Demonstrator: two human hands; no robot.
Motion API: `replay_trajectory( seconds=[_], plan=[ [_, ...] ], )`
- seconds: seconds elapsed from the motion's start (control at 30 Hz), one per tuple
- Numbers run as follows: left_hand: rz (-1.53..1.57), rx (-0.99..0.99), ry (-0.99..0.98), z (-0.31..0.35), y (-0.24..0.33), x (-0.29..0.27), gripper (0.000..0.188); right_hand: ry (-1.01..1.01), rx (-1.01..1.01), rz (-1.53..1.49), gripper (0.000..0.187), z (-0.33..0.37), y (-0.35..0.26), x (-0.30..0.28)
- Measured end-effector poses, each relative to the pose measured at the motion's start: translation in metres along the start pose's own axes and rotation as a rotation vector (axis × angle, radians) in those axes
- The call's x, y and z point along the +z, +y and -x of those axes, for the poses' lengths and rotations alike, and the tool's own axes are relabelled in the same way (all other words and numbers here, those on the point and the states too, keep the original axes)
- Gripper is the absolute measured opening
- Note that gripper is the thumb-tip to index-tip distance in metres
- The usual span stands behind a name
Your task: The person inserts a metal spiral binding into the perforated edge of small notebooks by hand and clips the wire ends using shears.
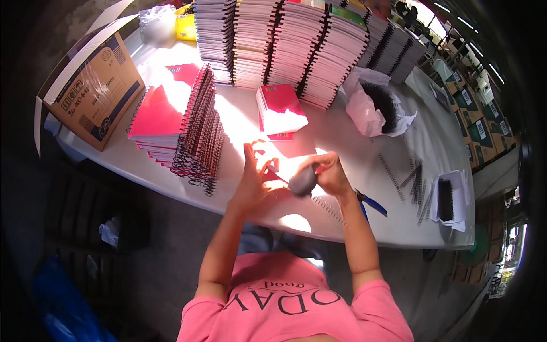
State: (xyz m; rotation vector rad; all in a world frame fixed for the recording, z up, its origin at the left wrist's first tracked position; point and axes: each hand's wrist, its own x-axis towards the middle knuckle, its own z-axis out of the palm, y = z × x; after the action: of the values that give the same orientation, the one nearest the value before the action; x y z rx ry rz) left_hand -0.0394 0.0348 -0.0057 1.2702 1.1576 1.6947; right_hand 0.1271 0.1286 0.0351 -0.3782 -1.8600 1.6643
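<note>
Over the table's near edge, my left hand (256, 174) is closed, thumb and fingers curled around something thin and pale that glare washes out. To its right my right hand (331, 174) is closed too, its fingers bent against a dark grey rounded shape (303, 181), too blurred to name. Strong sunlight hides much of what lies between the hands. A thin spiral wire coil (328, 209) runs below the right hand toward the forearm. Just right of that wrist are pliers with blue handles (371, 202). Beyond the hands sits a small stack of red-covered booklets (282, 108).
A tall pile of red spiral-bound notebooks (176, 125) stands left, beside a cardboard box (94, 91). High stacks of bound books (279, 45) line the back. On the right are loose coils (419, 182), a white container of coils (450, 199) and a paper-wrapped coil bundle (376, 108).
</note>
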Motion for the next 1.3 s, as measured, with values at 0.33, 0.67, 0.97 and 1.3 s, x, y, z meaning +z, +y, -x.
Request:
replay_trajectory(
  seconds=[0.33, 0.67, 0.97, 1.3],
  plan=[
    [-0.215, 0.037, -0.003, 0.001, -0.008, -0.002, 0.051, 0.179, 0.133, 0.045, 0.019, 0.002, 0.011, -0.008],
    [-0.543, 0.138, 0.048, 0.002, -0.003, 0.001, 0.037, 0.481, -0.037, 0.104, 0.027, 0.017, -0.036, -0.03],
    [-0.675, 0.214, 0.095, 0.012, -0.014, 0.032, 0.035, 0.46, -0.156, 1.261, 0.061, 0.037, -0.014, 0.048],
    [-0.583, 0.094, 0.169, 0.019, -0.01, 0.029, 0.039, 0.591, -0.286, 0.925, 0.043, 0.062, -0.032, 0.062]
  ],
)
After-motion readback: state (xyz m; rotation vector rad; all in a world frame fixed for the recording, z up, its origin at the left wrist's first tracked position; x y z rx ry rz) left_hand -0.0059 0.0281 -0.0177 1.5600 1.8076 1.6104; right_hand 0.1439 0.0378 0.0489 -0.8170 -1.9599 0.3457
